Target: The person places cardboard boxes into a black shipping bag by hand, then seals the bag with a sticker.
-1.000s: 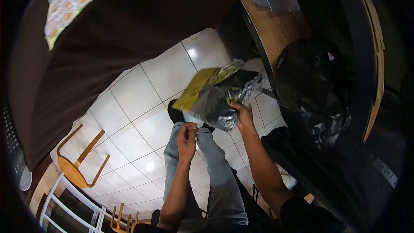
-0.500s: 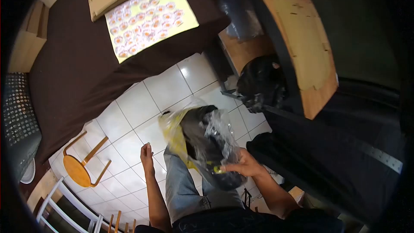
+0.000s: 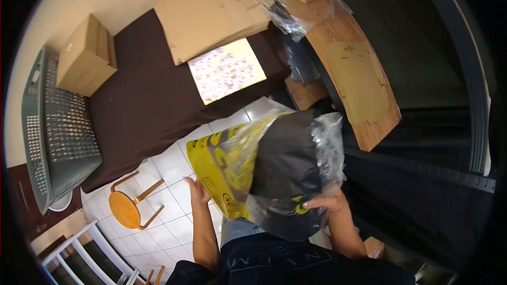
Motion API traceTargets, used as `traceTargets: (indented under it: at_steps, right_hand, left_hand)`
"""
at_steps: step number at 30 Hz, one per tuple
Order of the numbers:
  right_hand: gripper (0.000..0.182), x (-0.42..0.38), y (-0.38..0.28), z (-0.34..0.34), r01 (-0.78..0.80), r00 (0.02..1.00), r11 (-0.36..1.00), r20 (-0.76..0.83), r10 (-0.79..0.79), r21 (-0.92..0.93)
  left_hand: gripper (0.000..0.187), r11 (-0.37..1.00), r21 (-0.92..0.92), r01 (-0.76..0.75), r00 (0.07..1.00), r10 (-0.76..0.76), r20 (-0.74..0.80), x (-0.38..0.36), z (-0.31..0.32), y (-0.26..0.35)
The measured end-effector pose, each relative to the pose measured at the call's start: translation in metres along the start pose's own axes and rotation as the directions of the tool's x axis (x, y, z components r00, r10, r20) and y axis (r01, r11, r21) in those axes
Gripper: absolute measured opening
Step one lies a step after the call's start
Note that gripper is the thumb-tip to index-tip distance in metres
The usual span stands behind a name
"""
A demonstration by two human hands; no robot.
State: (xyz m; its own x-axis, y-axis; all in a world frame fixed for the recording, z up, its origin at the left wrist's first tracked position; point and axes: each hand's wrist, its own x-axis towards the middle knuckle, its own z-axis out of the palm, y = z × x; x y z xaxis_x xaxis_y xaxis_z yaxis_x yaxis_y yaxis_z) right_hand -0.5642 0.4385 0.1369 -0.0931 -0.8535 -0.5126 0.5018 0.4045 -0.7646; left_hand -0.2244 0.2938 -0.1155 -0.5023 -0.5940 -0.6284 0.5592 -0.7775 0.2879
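Yellow-and-clear plastic bag [image 3: 214, 162], black folded contents [image 3: 285, 161] inside, was pinched near its lower-right edge by the right hand [image 3: 334, 201], seemingly for support; the left hand [image 3: 198, 192] spread alongside.

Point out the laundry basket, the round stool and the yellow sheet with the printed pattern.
laundry basket [image 3: 67, 134]: head view, its perforated side
round stool [image 3: 124, 210]: head view, its seat
yellow sheet [image 3: 226, 72]: head view, its patterned middle

You can pass over brown cloth [image 3: 138, 100], between basket [image 3: 71, 142] and patterned sheet [image 3: 227, 71]. In your way: wooden bench [image 3: 377, 133] ahead-right, stool [image 3: 125, 210] low left.
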Motion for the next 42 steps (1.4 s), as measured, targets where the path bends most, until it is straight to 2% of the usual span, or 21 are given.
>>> traceTargets:
  at_steps: [3, 6, 7, 8, 13, 14, 17, 20, 22, 24, 26, 28, 30, 31, 32, 34, 36, 37, 38, 40, 42]
  right_hand:
    - [0.066, -0.001, -0.014, 0.004, 0.027, 0.981, 0.994, -0.192, -0.005, 0.109]
    - [0.056, 0.014, -0.023, 0.01, 0.145, 0.971, 0.987, -0.201, -0.129, 0.068]
    - [0.053, 0.026, -0.025, 0.017, 0.139, 0.963, 0.99, -0.235, -0.133, 0.007]
    - [0.05, 0.034, -0.021, 0.022, 0.127, 0.953, 0.991, -0.269, -0.136, -0.053]
    - [0.05, 0.117, 0.036, 0.072, 0.021, 0.996, 0.996, -0.092, -0.013, 0.089]
    - [0.049, 0.138, 0.055, 0.085, 0.007, 0.997, 0.992, -0.072, 0.001, 0.123]
    - [0.052, 0.185, 0.075, 0.145, -0.096, 0.992, 0.979, 0.101, 0.079, 0.179]
    - [0.053, 0.229, 0.104, 0.179, -0.339, 0.932, 0.918, 0.203, 0.299, 0.203]
    - [0.057, 0.254, 0.139, 0.184, -0.328, 0.938, 0.908, 0.206, 0.279, 0.262]
    - [0.045, 0.256, 0.144, 0.184, -0.355, 0.911, 0.934, 0.237, 0.337, 0.037]
    - [0.04, 0.242, 0.157, 0.168, -0.323, 0.941, 0.944, 0.13, 0.313, 0.066]
    - [0.035, 0.213, 0.154, 0.132, -0.155, 0.988, 0.948, -0.057, 0.144, -0.278]
    - [0.028, 0.183, 0.158, 0.088, 0.094, 0.941, 0.827, -0.221, -0.255, -0.555]
    - [0.025, 0.158, 0.127, 0.078, -0.064, 0.909, 0.853, -0.382, -0.164, -0.518]
    - [0.023, 0.146, 0.126, 0.052, -0.017, 0.858, 0.812, -0.425, -0.288, -0.584]
    - [0.022, 0.125, 0.101, 0.018, -0.086, 0.738, 0.633, -0.475, -0.478, -0.77]
    - [0.022, 0.121, 0.069, -0.001, -0.16, 0.618, 0.424, -0.425, -0.661, -0.891]
    - [0.025, 0.132, 0.066, -0.02, -0.161, 0.645, 0.368, -0.379, -0.663, -0.916]
    - [0.029, 0.142, 0.068, -0.036, -0.163, 0.679, 0.315, -0.338, -0.652, -0.935]
    - [0.046, 0.162, 0.053, -0.053, -0.436, 0.663, 0.069, -0.372, -0.65, -0.897]
    - [0.068, 0.184, 0.045, -0.087, -0.667, 0.535, 0.129, -0.592, -0.602, -0.734]
  left_hand:
    - [0.052, 0.934, 0.346, -0.088, 0.995, 0.095, -0.005, -0.006, 0.066, 0.039]
    - [0.046, 0.76, 0.612, -0.217, 0.972, 0.225, 0.065, -0.019, 0.135, 0.091]
    - [0.044, 0.686, 0.685, -0.245, 0.959, 0.274, 0.069, -0.018, 0.152, 0.112]
    - [0.04, 0.477, 0.815, -0.33, 0.915, 0.375, 0.15, -0.011, 0.159, 0.136]
    - [0.034, 0.052, 0.862, -0.505, 0.819, 0.345, 0.459, 0.027, 0.232, 0.262]
    - [0.037, 0.001, 0.877, -0.48, 0.827, 0.332, 0.453, 0.045, 0.237, 0.287]
    - [0.055, -0.51, 0.815, -0.275, 0.824, 0.312, 0.473, 0.085, 0.263, 0.349]
    - [0.073, -0.633, 0.74, -0.228, 0.837, 0.261, 0.481, 0.142, 0.256, 0.389]
    - [0.073, -0.687, 0.704, -0.178, 0.839, 0.269, 0.474, 0.161, 0.252, 0.394]
    - [0.055, -0.643, 0.735, -0.215, 0.836, 0.268, 0.479, 0.172, 0.242, 0.391]
    - [0.054, -0.553, 0.801, -0.231, 0.857, 0.274, 0.436, 0.198, 0.222, 0.395]
    - [0.055, -0.58, 0.788, -0.205, 0.836, 0.315, 0.45, 0.217, 0.203, 0.392]
    - [0.056, -0.61, 0.776, -0.16, 0.808, 0.371, 0.458, 0.218, 0.197, 0.383]
    - [0.055, -0.708, 0.701, -0.08, 0.76, 0.411, 0.503, 0.213, 0.196, 0.373]
    - [0.054, -0.789, 0.614, 0.009, 0.707, 0.439, 0.554, 0.206, 0.198, 0.361]
    - [0.051, -0.777, 0.628, 0.038, 0.704, 0.467, 0.535, 0.2, 0.198, 0.334]
    - [0.052, -0.733, 0.654, -0.185, 0.492, 0.507, 0.708, 0.194, 0.193, 0.297]
    - [0.049, -0.719, 0.652, -0.24, 0.45, 0.513, 0.731, 0.18, 0.196, 0.273]
    - [0.049, -0.721, 0.652, -0.234, 0.465, 0.506, 0.726, 0.158, 0.198, 0.246]
    - [0.042, -0.526, 0.778, -0.344, 0.479, 0.614, 0.627, 0.114, 0.209, 0.203]
    - [0.037, -0.419, 0.825, -0.379, 0.477, 0.675, 0.563, 0.083, 0.195, 0.174]
